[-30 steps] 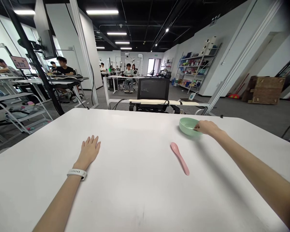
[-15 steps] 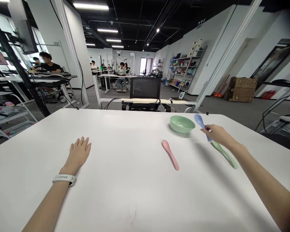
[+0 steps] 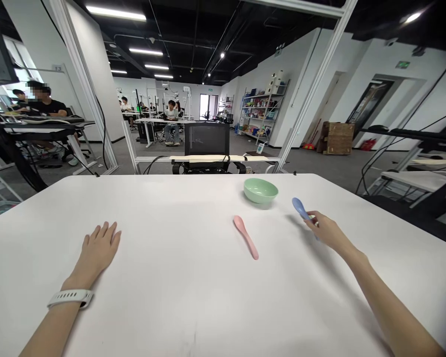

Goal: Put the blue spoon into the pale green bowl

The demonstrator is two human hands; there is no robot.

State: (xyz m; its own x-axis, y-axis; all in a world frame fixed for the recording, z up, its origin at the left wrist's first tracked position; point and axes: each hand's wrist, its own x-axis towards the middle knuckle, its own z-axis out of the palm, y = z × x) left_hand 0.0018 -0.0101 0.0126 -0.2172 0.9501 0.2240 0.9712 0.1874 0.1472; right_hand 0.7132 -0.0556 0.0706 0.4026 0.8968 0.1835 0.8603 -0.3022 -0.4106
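My right hand (image 3: 327, 230) pinches a blue spoon (image 3: 300, 207) by its handle, low over the white table and to the right of the green bowl (image 3: 260, 191). The spoon's head points away from me, towards the bowl's side. A pink spoon (image 3: 247, 237) lies on the table nearer to me than the bowl. The green spoon cannot be seen now; my right hand and forearm cover the area where it lay. My left hand (image 3: 99, 248) rests palm down on the table at the left, fingers spread, holding nothing.
The white table (image 3: 163, 277) fills the foreground. Behind its far edge stand a metal frame (image 3: 152, 159) and a black mesh chair (image 3: 207, 139). Several people sit at desks in the background. A dark stand with cables (image 3: 394, 133) is at the right.
My right hand has brought the blue spoon lower and nearer to me, away from the bowl. The green spoon has gone out of sight. My view has turned right; my left hand stays flat.
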